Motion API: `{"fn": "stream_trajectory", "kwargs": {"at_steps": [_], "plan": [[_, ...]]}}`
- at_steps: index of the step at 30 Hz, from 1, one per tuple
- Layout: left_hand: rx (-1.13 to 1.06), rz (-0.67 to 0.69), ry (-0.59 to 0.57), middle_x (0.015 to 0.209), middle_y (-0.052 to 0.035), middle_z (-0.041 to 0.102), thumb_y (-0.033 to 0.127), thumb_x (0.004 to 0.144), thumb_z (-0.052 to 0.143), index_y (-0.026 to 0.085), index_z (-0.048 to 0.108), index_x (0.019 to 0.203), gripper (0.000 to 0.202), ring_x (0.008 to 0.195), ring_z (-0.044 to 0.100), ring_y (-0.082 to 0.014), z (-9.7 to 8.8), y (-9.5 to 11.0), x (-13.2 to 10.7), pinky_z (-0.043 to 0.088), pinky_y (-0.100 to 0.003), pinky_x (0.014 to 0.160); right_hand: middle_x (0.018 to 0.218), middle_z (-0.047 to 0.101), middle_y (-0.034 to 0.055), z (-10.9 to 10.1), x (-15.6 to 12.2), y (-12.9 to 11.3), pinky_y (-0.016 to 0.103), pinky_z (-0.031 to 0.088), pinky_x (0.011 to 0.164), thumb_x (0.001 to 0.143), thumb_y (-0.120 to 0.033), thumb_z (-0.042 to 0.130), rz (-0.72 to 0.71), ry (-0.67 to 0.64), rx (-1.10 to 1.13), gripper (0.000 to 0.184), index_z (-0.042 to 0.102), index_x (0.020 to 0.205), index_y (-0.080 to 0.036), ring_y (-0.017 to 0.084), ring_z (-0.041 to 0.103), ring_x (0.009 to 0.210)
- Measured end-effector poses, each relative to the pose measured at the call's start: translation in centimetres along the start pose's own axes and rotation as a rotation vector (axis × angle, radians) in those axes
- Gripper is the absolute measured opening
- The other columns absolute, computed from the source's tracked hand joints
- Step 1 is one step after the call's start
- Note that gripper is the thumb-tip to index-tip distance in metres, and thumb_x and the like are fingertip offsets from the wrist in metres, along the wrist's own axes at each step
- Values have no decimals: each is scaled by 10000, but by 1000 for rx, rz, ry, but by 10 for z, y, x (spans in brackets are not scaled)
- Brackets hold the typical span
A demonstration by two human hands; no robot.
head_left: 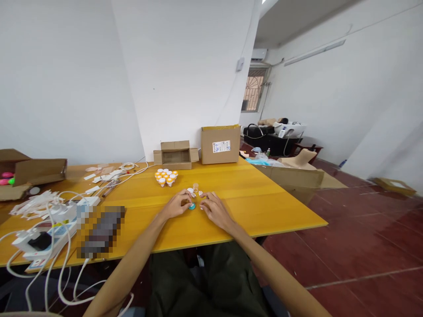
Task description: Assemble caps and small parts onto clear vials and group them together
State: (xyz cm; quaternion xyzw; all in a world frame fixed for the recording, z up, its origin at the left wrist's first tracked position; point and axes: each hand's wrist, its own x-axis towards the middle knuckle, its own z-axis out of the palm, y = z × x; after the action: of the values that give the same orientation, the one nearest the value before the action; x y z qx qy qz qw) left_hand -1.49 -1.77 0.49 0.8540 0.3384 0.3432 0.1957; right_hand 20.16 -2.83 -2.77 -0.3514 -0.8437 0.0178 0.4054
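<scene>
Left arm: reaching up from the lower left, with the forearm slanting inward over the near edge of the table [264,207].
Left hand: hovering low with the back facing up, the fingers [185,194] bending and the thumb lying below them; the tips are ending at the blue disc [192,206], and whether they are pinching it or only resting beside it I cannot tell.
Right arm: coming in from the lower right, mirroring the left and converging toward the same spot.
Right hand [216,212]: curling loosely, palm turning inward, fingertips pointing at the disc from just apart; whether anything small is sitting between them I cannot tell.
Blue disc: lying on the table between the two hands, nearer the left.
Small parts: white pieces [200,193] are lying just beyond the fingertips, a clear cup [195,187] standing just behind them.
Orange-and-white cluster [166,177]: standing farther back, left of the cup.
Boxes: an open box [176,166] and a carton [220,152] are standing at the back.
</scene>
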Motion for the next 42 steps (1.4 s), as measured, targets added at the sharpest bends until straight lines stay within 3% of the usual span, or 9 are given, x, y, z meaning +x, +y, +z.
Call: {"fn": "stream_trajectory", "kwargs": {"at_steps": [9, 13, 18, 30, 42], "plan": [[-4, 1, 7, 986, -52, 610, 209, 851, 587, 190, 615, 732, 124, 920, 609, -182, -1, 1, 0, 496, -319, 880, 1072, 640, 91, -4, -9, -1, 422, 515, 893, 898, -173, 592, -1, -39, -76, 107, 665, 845, -231, 244, 602, 1020], [-11, 15, -21, 987, -49, 620, 277, 863, 604, 201, 622, 863, 78, 919, 603, -192, -3, 2, -2, 493, -340, 889, 1075, 641, 94, -3, -8, 1, 422, 516, 888, 894, -169, 596, -1, -33, -79, 100, 665, 846, -222, 246, 597, 1017], [18, 18, -67, 1052, -53, 625, 297, 826, 662, 212, 605, 1025, 224, 976, 593, -211, -5, 1, -7, 474, -369, 940, 1046, 643, 90, -3, -7, 2, 411, 519, 867, 904, -165, 580, 7, -30, -71, 128, 670, 833, -223, 239, 599, 991], [-37, -44, -112, 966, -43, 638, 275, 845, 638, 204, 644, 964, 139, 916, 587, -195, -1, 1, -4, 489, -349, 889, 1048, 650, 80, -2, -2, 2, 391, 520, 867, 882, -90, 563, -3, -49, -36, 183, 664, 810, -225, 226, 608, 1004], [-51, -66, -122, 977, -41, 628, 259, 812, 705, 200, 663, 962, 167, 919, 583, -185, 3, -6, -2, 483, -333, 884, 1106, 637, 66, 6, 4, 3, 421, 468, 942, 882, -134, 599, 95, -45, 123, 140, 678, 828, -236, 224, 592, 1059]]}}
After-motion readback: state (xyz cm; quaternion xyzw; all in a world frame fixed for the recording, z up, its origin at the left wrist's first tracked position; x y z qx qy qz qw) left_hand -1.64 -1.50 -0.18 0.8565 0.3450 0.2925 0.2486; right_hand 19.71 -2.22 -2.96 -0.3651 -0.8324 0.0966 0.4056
